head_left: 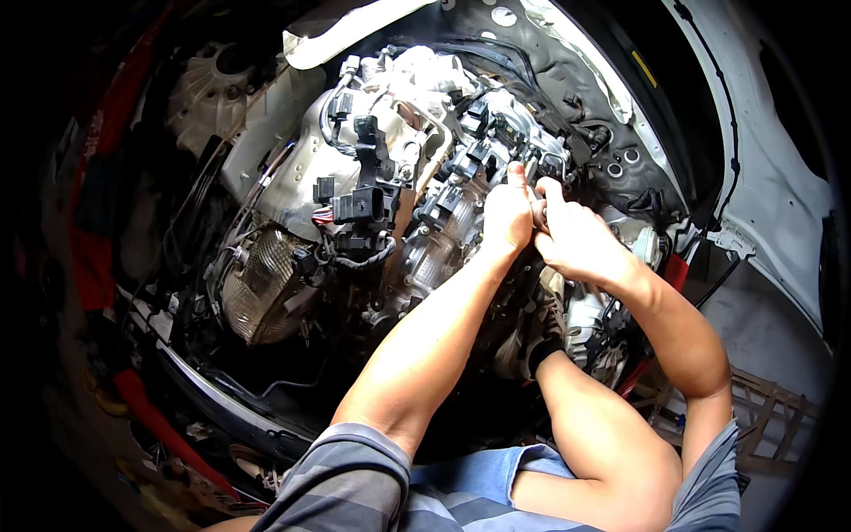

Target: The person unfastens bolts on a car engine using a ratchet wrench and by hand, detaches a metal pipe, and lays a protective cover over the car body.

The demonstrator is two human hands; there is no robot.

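Note:
My left hand (507,217) and my right hand (574,235) meet over the right side of a car engine (434,248). The left one is closed with its thumb pointing up along a slim part; its fingers are mostly hidden. Close beside it, the right hand is bent into a grip, its fingertips almost touching the left. What lies between them is too small and covered to name. Just beyond my fingertips, black connectors (474,160) and hoses run along the engine top.
Left of my hands, a black wiring harness (362,204) with plugs stands in front of a metal heat shield (310,173). A headlight (263,285) sits at the left. My bent leg (603,434) reaches into the engine bay. A ladder-like frame (767,412) lies at lower right.

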